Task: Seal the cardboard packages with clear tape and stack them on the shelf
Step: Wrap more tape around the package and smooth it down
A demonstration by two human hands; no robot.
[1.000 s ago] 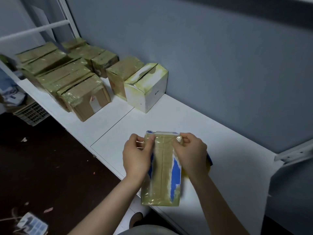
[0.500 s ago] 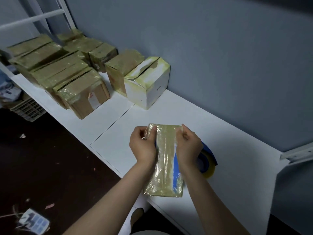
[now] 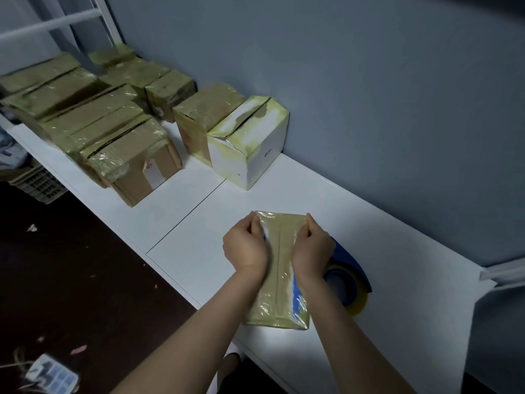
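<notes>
A narrow taped pkg (image 3: 279,268) appears to rest on the white shelf (image 3: 397,237), near its front edge, w/ its long axis pointed away from the person. It is gripped at the far end from both sides: the left hand (image 3: 245,247) is curled round the left far corner and the right hand (image 3: 312,248) round the right one, fingers bent onto the film, neither hand spread. Blue-and-white print can be seen through the wrap on the right flank. A blue tape dispenser (image 3: 348,280) w/ a yellowish roll is parked just beside the pkg on the right, partly hidden by the right forearm. Further left along the shelf, well apart, sealed boxes (image 3: 85,115) are lined up, w/ a white carton (image 3: 250,146) nearest. Handling, as judged: the pkg is prob. light, given its small build. The cardboard looks stiff enough to be squeezed on the long sides w/o buckling. The glossy film is likely slick, so a hold across both long flanks near mid-length is preferred vs. a pinch at one end. Wrinkled film at the near end should not be used as a grab point, as it could be peeled.
</notes>
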